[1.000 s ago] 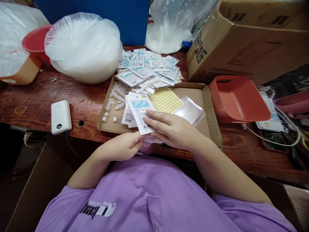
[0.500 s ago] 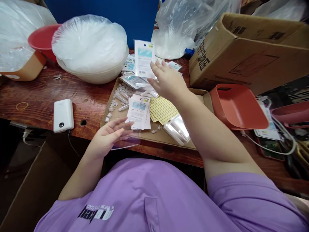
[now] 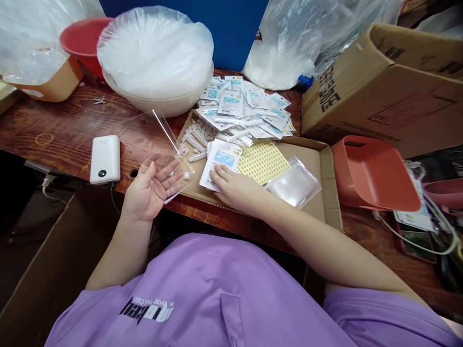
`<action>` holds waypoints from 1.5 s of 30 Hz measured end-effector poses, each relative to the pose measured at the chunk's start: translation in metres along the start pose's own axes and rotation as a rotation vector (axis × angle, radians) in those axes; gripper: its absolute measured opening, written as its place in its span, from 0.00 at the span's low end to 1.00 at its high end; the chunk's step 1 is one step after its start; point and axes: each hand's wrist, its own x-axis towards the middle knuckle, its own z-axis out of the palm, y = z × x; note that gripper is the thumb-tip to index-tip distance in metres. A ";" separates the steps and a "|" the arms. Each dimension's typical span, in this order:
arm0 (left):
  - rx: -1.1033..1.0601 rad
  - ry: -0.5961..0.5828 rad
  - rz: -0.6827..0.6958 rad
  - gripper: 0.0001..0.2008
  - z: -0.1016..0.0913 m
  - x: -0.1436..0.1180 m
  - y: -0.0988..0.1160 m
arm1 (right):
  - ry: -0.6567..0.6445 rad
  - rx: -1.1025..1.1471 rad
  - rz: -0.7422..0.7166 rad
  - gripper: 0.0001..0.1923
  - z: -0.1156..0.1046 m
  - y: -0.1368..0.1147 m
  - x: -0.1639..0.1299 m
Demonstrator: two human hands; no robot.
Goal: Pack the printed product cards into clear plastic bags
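Observation:
My left hand (image 3: 148, 190) is palm up, its fingers loosely spread, and holds a clear plastic bag (image 3: 164, 132) that stretches up and away over the table. How the fingers grip the bag is hard to see. My right hand (image 3: 231, 185) rests with its fingers flat on a small stack of white printed cards (image 3: 220, 161), partly covering them. Beside the cards lies a yellow sticker sheet (image 3: 262, 161), and right of it a pile of clear bags (image 3: 298, 180). Small white clips and tubes (image 3: 197, 140) lie at the left of the cardboard tray (image 3: 334, 193).
Packaged cards (image 3: 249, 106) heap at the back. A bag-covered bowl (image 3: 155, 62) stands back left, with a white power bank (image 3: 104, 159) and its cable in front. An orange bin (image 3: 376, 173) and a tall carton (image 3: 383, 91) stand on the right.
My right hand has come down from the heap at the back to the card stack. The packaged card it was at now lies on the heap. My left hand has turned palm up, raising the clear bag.

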 end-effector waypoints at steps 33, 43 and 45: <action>-0.134 -0.211 -0.036 0.13 0.029 0.015 -0.010 | 0.932 0.126 -0.229 0.09 -0.002 -0.015 -0.086; -0.170 -0.300 -0.098 0.20 0.032 0.003 -0.006 | 0.828 0.116 -0.286 0.08 -0.002 -0.009 -0.083; -0.171 -0.294 -0.081 0.21 0.032 0.003 -0.006 | 0.822 0.086 -0.289 0.07 0.000 -0.009 -0.082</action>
